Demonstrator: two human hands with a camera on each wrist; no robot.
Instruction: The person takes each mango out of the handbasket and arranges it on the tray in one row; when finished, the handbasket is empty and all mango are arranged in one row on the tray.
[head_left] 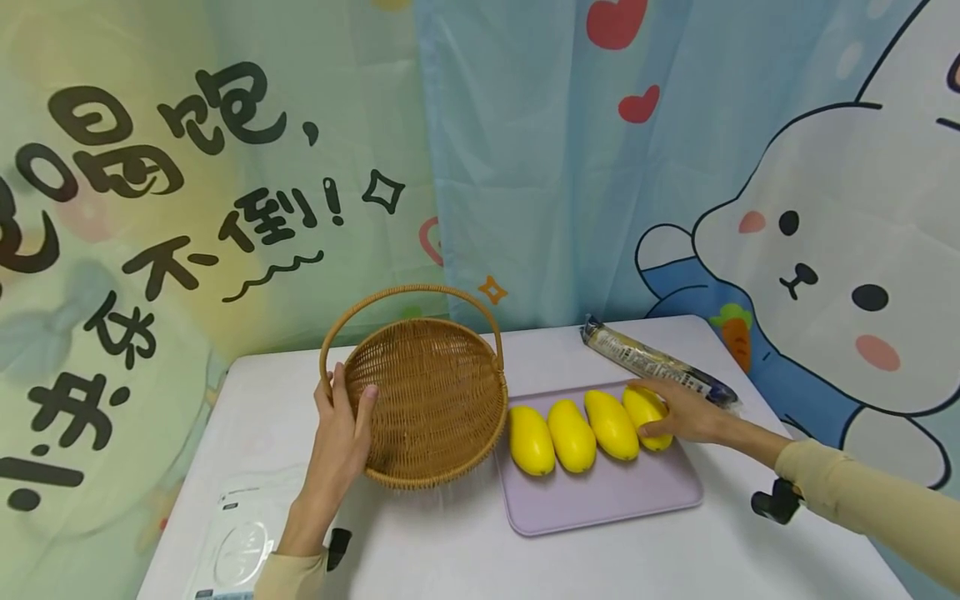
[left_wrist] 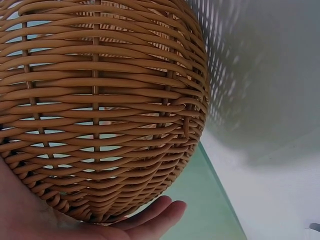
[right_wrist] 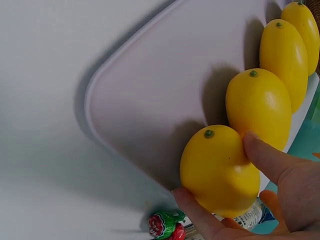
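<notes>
My left hand (head_left: 341, 442) grips a brown wicker basket (head_left: 427, 400) by its left side, thumb over the rim. The basket is tilted, its open mouth facing me and its hoop handle (head_left: 408, 289) standing up. The left wrist view shows its woven outside (left_wrist: 100, 100), with fingertips (left_wrist: 167, 215) beyond its edge. Several smooth yellow mangoes (head_left: 572, 435) lie in a row on a pale purple tray (head_left: 600, 508). My right hand (head_left: 686, 412) holds the rightmost mango (right_wrist: 220, 170), thumb on one side and fingers on the other. That mango lies over the tray's edge in the right wrist view.
Behind the tray lies a long dark wrapped package (head_left: 652, 362). Red and green wrapped candies (right_wrist: 162, 225) show near it in the right wrist view. A clear plastic package (head_left: 240, 542) lies at the front left of the white table (head_left: 420, 550). A printed curtain (head_left: 510, 167) hangs behind.
</notes>
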